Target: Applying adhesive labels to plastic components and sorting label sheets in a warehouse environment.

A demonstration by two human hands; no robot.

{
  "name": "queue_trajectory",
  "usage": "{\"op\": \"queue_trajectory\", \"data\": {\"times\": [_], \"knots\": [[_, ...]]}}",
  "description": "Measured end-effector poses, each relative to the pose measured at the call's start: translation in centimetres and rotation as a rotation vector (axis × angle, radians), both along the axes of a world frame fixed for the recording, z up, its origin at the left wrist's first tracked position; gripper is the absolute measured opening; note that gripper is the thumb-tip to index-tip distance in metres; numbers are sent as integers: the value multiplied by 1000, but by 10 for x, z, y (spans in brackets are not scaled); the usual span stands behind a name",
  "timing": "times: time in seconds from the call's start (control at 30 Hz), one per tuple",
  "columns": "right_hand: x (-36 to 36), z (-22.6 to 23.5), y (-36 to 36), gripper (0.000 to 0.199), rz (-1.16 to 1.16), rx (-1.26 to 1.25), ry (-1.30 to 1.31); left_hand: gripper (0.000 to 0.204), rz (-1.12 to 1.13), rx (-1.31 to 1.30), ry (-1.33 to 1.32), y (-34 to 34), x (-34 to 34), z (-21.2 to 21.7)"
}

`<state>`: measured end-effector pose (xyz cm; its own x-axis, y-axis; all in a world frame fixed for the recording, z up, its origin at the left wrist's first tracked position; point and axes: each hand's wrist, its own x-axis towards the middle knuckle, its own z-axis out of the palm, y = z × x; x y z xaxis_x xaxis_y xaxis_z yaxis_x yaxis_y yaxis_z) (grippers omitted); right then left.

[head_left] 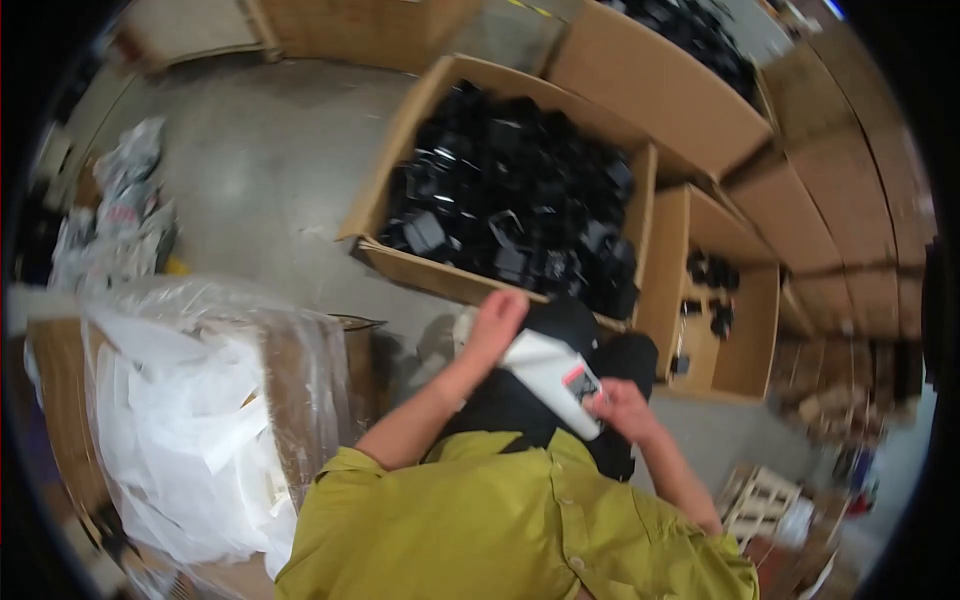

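While you've got both hands on that white sleeve (pixel 553 375) over your lap, your left hand (pixel 494 322) curls over its upper end and your right hand (pixel 612 404) pinches the lower end by the red-and-black label. It looks light and floppy, probably slick, so I'd grip the ends, not the middle. A box (pixel 400 130) of black parts (pixel 515 205) sits just ahead, and 1 bag (pixel 200 420) of white scraps is at your left.

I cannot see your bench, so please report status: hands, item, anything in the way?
Both hands, left and right, grip one white packet. Open box of black parts just ahead. Nothing blocking.
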<state>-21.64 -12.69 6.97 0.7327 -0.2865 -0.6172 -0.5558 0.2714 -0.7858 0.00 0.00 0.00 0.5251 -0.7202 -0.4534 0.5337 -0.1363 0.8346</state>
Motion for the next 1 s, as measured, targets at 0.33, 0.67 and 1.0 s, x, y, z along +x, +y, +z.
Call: {"op": "queue_trajectory", "data": {"times": [0.33, 0.67, 1.0], "knots": [[-65, -7, -3, 21, -327, 348, -219, 51, -327, -356, 267, -20, -73, 37], [-86, -20, -14, 13, -360, 41, -287, 34, -200, 145, 322, 0, -128, 39], [-99, -26, -23, 13, -441, -16, -225, 36, -64, 60, 361, 8, -129, 30]]}}
